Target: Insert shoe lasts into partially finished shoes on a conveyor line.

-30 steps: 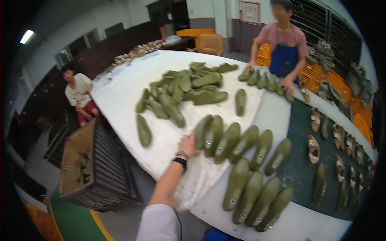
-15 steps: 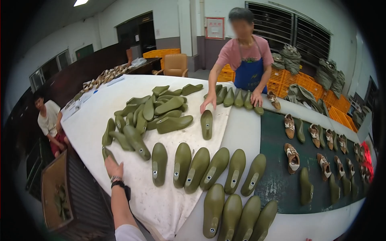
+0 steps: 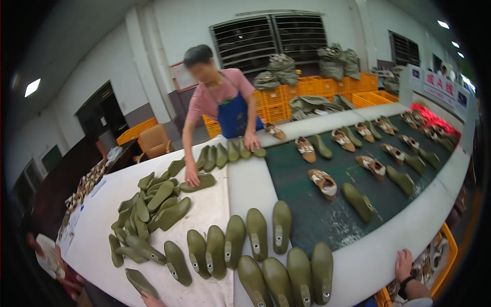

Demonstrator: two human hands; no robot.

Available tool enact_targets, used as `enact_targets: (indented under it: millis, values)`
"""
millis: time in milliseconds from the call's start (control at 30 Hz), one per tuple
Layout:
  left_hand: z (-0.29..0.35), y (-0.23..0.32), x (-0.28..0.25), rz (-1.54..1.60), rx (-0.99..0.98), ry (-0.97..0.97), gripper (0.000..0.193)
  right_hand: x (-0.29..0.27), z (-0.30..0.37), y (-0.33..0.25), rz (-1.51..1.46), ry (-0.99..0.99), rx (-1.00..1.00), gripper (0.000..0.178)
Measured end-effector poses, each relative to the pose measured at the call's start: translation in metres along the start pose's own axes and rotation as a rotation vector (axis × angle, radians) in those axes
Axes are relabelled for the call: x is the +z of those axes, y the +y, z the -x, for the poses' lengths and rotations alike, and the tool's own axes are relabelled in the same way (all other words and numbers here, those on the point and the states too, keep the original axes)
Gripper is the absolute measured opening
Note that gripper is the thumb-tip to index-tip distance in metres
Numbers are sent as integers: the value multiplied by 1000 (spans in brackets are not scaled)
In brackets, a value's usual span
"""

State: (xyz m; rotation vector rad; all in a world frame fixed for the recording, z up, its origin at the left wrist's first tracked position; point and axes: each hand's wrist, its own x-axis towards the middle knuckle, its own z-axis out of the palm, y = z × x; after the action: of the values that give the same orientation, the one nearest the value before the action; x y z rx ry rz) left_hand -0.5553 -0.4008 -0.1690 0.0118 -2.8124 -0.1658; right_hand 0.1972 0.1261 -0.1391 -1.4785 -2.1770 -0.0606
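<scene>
At the lower edge, my left hand is partly cut off, its fingers closed on the near end of a green shoe last lying on the white cloth. My right hand rests with fingers stretched over the white table edge at the lower right, holding nothing. Right of the held last, several more green lasts stand in rows, with a front row nearest me. Beyond lies a loose heap of lasts. Across the table, a co-worker's hand is on another last.
A dark green conveyor belt carries brown-and-white shoes and lasts. The co-worker, in a blue apron, stands at the far side beside orange crates. An orange crate of shoes stands below the right edge. Another person sits at the left.
The view has swung right, showing more of the belt. My left hand has brought its last nearer me. My right hand has come into view. The co-worker's last has gone from upright to lying sideways.
</scene>
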Motion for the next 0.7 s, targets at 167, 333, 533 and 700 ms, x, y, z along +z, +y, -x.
enact_targets:
  millis: [167, 333, 533, 700]
  values:
    - [79, 36, -71, 418, 209, -150, 43, -18, 7, -4, -28, 27, 40, 33]
    - [192, 76, -197, 1398, -390, -502, 35, -16, 10, 12, -71, 37, 4, 35]
    - [292, 121, -319, 1556, -396, -734, 39, -54, -30, -25, -668, -177, -31, 40]
    - [313, 203, -349, 1468, 199, -1169, 55, -120, -58, -111, -1605, -1068, 253, 50]
